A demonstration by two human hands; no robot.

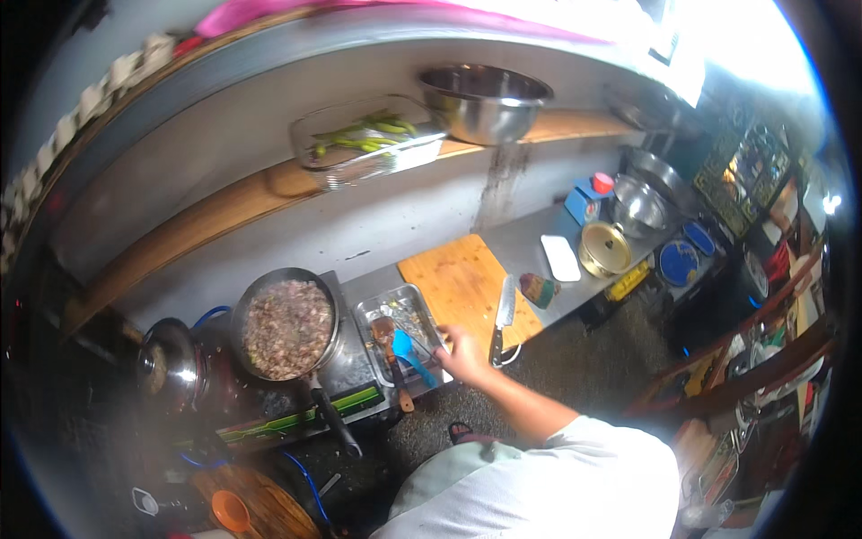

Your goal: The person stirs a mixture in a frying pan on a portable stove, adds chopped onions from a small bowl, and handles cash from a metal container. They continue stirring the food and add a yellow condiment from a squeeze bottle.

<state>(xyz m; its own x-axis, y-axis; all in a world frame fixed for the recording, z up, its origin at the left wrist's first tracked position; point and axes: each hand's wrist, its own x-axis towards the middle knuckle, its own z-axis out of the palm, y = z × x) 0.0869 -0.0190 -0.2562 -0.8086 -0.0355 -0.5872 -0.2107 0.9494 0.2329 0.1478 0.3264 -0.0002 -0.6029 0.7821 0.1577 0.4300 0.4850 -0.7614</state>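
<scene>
My right hand point(461, 354) is at the right edge of a metal tray point(419, 303), its fingers curled near a thin dark handle; whether they grip it is not certain. In the tray lie a wooden spatula point(392, 350) and a blue spatula point(405, 345). A frying pan point(333, 296) of cooked minced meat point(288, 330) stands on the stove left of the tray, its black handle towards me. Right of the tray, a kitchen knife point(504, 316) lies on a wooden cutting board point(458, 276). My left hand is out of view.
A lidded pot point(176, 364) stands left of the pan. On the wall shelf point(229, 205) are a glass dish of green pods point(367, 135) and a steel bowl point(485, 108). Right of the board are a white tray point(560, 258), a golden lidded pot point(605, 250) and a blue scale point(583, 202).
</scene>
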